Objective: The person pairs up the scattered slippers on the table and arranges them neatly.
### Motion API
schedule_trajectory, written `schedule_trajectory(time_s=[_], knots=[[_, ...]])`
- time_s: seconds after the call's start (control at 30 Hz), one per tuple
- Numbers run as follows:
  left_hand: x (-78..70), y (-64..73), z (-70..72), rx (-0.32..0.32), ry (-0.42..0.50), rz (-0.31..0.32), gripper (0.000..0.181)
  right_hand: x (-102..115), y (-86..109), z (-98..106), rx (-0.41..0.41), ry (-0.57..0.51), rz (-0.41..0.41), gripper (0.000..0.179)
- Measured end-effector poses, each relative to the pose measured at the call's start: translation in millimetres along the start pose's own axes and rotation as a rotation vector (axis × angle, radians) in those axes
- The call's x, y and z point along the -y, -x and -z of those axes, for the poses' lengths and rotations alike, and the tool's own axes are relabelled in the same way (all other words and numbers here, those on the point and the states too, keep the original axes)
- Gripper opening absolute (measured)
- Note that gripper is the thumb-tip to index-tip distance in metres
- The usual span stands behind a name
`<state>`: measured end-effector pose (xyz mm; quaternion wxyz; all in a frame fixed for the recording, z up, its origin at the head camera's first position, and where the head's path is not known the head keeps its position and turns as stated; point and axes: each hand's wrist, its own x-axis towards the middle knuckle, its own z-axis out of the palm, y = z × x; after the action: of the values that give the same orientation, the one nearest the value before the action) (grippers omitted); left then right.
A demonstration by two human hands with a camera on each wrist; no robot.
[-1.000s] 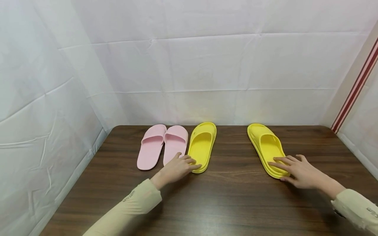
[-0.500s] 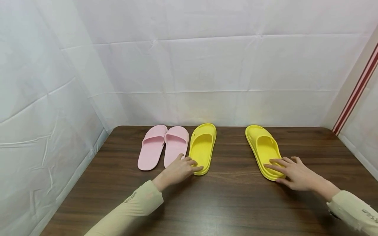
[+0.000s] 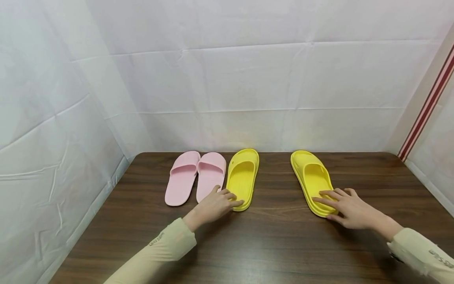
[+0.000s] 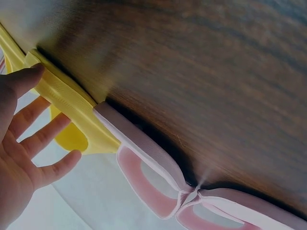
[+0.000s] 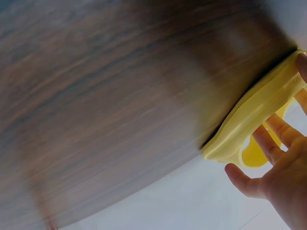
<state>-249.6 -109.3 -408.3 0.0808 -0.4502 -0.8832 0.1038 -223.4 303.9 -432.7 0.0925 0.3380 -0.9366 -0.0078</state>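
Observation:
In the head view my left hand (image 3: 214,205) holds the heel end of a yellow slipper (image 3: 242,177), with the thumb on its edge and fingertips at the insole. My right hand (image 3: 349,208) grips the heel of the other yellow slipper (image 3: 312,179) to the right, thumb at the rear edge and fingers over the footbed. Both wrist views show the thumb and fingers on opposite sides of each yellow slipper's heel (image 4: 62,93). Both slippers lie flat, toes towards the back, a wide gap between them. The right one is angled, its toe leaning left.
Two pink slippers (image 3: 182,179) lie side by side, just left of the left yellow slipper. All stand near the back edge of a dark wooden table (image 3: 269,244). White cloth (image 3: 248,79) hangs behind and at both sides, with a red stripe (image 3: 427,106) at the right.
My right hand has slid the right yellow slipper a little to the left, narrowing the gap. The left hand, its yellow slipper and the pink pair have stayed in place.

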Motion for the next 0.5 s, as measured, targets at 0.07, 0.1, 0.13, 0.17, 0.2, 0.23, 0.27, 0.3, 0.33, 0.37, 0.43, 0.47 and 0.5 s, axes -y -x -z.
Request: schedule_trajectory(time_s=[0.07, 0.1, 0.13, 0.17, 0.2, 0.23, 0.27, 0.3, 0.33, 0.37, 0.43, 0.47, 0.5], knots=[[0.2, -0.4, -0.9, -0.003, 0.004, 0.000, 0.037, 1.7, -1.8, 0.0, 0.003, 0.000, 0.004, 0.056], [0.3, -0.5, -1.3, -0.004, 0.006, 0.000, 0.037, 2.6, -2.9, 0.1, 0.004, -0.001, 0.006, 0.056], [0.4, -0.6, -1.9, -0.005, 0.006, 0.000, 0.037, 3.6, -4.0, 0.2, 0.005, 0.000, 0.008, 0.056], [0.4, -0.7, -2.2, -0.006, 0.007, 0.001, 0.037, 4.6, -5.1, 0.3, 0.004, -0.002, 0.010, 0.056], [0.4, -0.7, -2.5, -0.006, 0.006, 0.002, 0.037, 5.5, -6.2, 0.5, 0.003, -0.003, 0.013, 0.056], [0.3, -0.8, -2.7, -0.006, 0.007, 0.004, 0.037, 6.4, -7.3, 0.7, 0.002, -0.004, 0.015, 0.056], [0.1, -0.7, -2.5, -0.008, 0.009, 0.005, 0.037, 7.2, -8.4, 0.7, -0.001, -0.005, 0.018, 0.056], [0.0, -0.9, -2.7, -0.011, 0.009, 0.006, 0.038, 8.0, -9.5, 0.7, -0.003, -0.004, 0.020, 0.056], [-0.1, -1.0, -3.0, -0.014, 0.006, 0.005, 0.038, 8.7, -10.6, 0.7, -0.002, -0.002, 0.023, 0.057], [-0.4, -1.2, -3.0, -0.019, 0.003, 0.005, 0.038, 9.5, -11.7, 0.7, -0.003, -0.002, 0.026, 0.057], [-0.6, -1.6, -3.8, -0.032, -0.007, 0.002, 0.038, 11.6, -14.0, 1.2, 0.007, -0.001, 0.025, 0.057], [-0.7, -1.9, -4.1, -0.038, -0.011, 0.000, 0.038, 12.8, -15.2, 1.5, 0.012, -0.002, 0.025, 0.057], [-0.7, -2.2, -4.4, -0.041, -0.015, -0.001, 0.038, 14.0, -16.4, 1.8, 0.018, -0.003, 0.026, 0.057]])
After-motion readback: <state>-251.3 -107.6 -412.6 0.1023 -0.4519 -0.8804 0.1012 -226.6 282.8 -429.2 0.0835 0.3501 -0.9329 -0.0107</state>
